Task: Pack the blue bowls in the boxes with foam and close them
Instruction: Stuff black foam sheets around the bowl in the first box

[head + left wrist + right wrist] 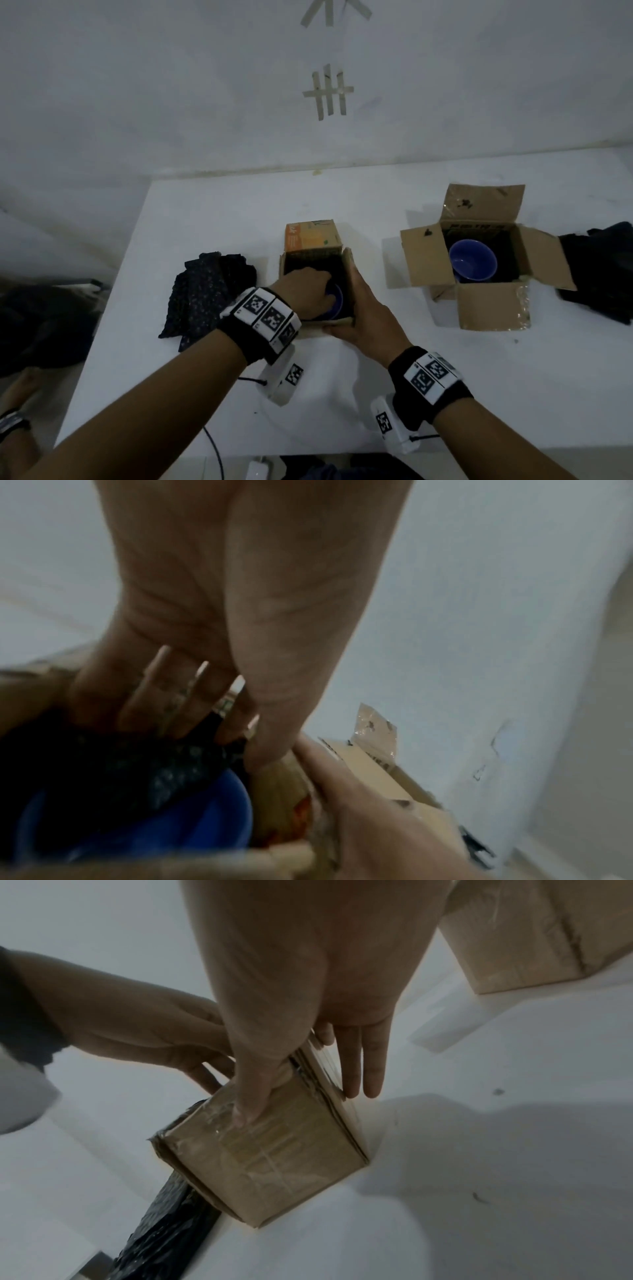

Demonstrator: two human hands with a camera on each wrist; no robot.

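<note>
A small cardboard box (313, 240) stands open at the table's middle, with a blue bowl (337, 301) inside it. My left hand (305, 287) reaches down into this box. In the left wrist view its fingers (161, 696) curl on dark foam (137, 764) lying over the bowl (154, 826). My right hand (359, 308) braces the box's near right corner. In the right wrist view its thumb (246, 1104) presses the front face of the box (267, 1164), and straight fingers lie along the right flap. A larger open box (489, 305) on the right holds a second blue bowl (474, 262).
A crumpled piece of black foam (205, 291) lies just left of the small box, and more dark foam (596, 274) lies past the larger box's right flap. The white table (342, 394) meets a wall behind. A cable (215, 452) hangs off the front edge.
</note>
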